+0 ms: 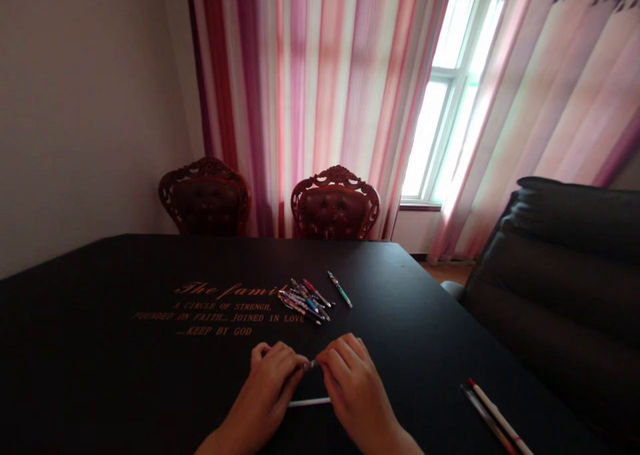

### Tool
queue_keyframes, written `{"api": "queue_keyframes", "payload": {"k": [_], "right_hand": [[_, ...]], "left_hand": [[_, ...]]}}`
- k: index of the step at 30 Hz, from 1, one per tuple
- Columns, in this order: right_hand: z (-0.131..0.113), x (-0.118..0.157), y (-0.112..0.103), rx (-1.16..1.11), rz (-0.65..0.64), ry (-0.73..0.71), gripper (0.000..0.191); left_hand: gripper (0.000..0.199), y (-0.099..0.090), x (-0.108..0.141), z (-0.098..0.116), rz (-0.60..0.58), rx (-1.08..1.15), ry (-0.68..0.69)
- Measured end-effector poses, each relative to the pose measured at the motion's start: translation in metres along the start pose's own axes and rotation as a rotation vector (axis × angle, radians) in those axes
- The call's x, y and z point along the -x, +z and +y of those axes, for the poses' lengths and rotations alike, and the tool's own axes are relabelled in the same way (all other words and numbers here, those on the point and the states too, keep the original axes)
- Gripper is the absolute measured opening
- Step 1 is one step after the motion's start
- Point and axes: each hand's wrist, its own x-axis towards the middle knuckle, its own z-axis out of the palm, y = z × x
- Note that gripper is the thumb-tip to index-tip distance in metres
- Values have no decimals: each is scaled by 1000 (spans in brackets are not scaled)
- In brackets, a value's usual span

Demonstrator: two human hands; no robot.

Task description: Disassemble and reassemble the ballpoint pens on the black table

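My left grip [267,388] and right grip [356,391] are closed, pinching a small pen part [310,365] between them. A white refill [309,402] lies at six o'clock, a heap of pens [303,301] at twelve on the black tabletop [400,295].

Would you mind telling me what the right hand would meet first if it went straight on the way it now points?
The right hand would first meet the small pen part already at its fingertips; just beyond lies the left hand, though depth is unclear.
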Motion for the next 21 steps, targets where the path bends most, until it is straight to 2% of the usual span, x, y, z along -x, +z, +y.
{"api": "queue_keyframes", "payload": {"k": [8,11,13,16,21], "right_hand": [[-2,-2,-6,-87,22,-14,26],[-1,-4,-9,-59,19,42,20],[2,-4,-12,-25,-41,74,16],[7,-3,-12,9,-198,60,12],[10,3,-6,-7,-328,17,13]], "left_hand": [[18,2,-1,-3,24,30,-32],[16,5,-2,-10,95,92,-113],[15,7,-2,-17,179,143,-188],[15,9,-2,-27,262,170,-246],[15,10,-1,-31,235,146,-226]]}}
